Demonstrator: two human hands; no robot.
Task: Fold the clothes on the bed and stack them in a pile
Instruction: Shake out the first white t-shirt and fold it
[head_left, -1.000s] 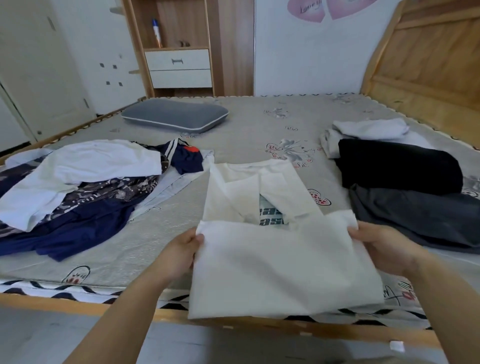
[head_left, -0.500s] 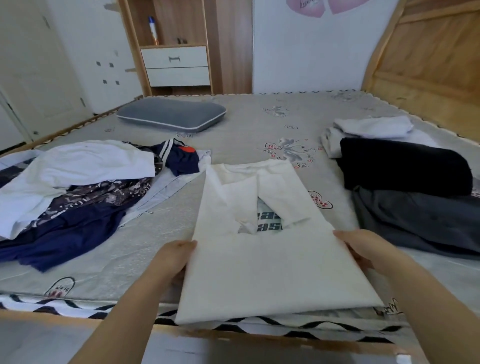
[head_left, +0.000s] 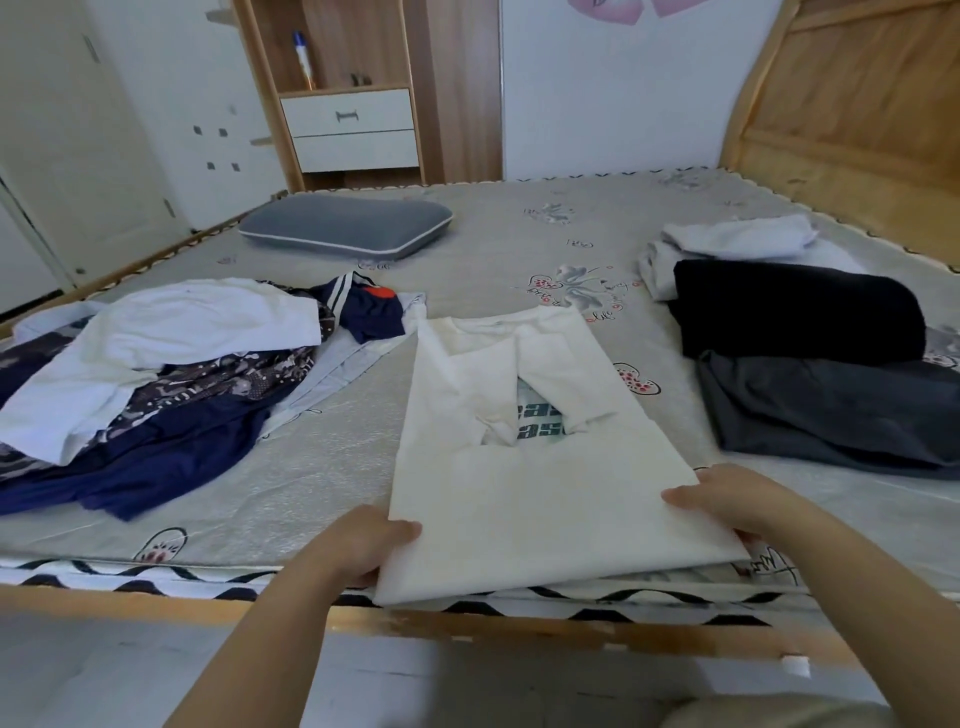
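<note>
A white T-shirt (head_left: 535, 499) lies face down at the near edge of the bed (head_left: 509, 244), its sleeves folded in and a patch of printed letters showing between them. My left hand (head_left: 358, 540) grips its lower left side, thumb on top. My right hand (head_left: 737, 499) grips the lower right side the same way. A heap of unfolded clothes (head_left: 156, 374), white, patterned and navy, sits to the left. Folded clothes (head_left: 795, 332), white, black and dark grey, sit to the right.
A grey pillow (head_left: 345, 226) lies at the back left of the bed. The wooden headboard (head_left: 852, 119) rises at the right. A wooden shelf unit with white drawers (head_left: 353, 130) stands behind. The bed's wooden frame edge (head_left: 467, 621) runs just under the shirt's hem.
The shirt's lower part, held raised a second ago, has come down flat onto the bed. Both hands moved down and slightly apart with it, keeping their grip.
</note>
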